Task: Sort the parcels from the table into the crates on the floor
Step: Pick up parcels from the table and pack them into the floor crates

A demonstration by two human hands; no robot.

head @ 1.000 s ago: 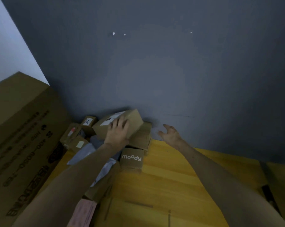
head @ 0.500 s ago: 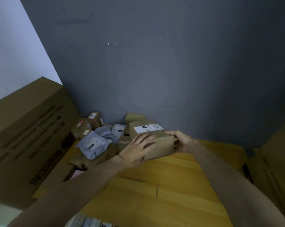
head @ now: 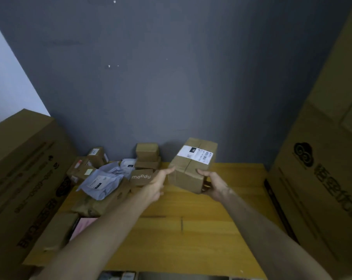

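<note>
Sorting seems early: right hand (head: 215, 185) grips a brown, white-labelled cardboard box (head: 191, 164), left hand (head: 157, 182) flat against it; unsorted parcel heap (head: 102, 178) lies left of it.

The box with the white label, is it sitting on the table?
No, the box is held tilted above the table, right hand gripping its near end, left hand touching its side.

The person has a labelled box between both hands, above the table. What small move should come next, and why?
Probably draw the cardboard box closer to read its white label, since sorting likely depends on it: the label faces up but is illegible; the right hand grips the near corner, the left hand only touches the side.
</note>
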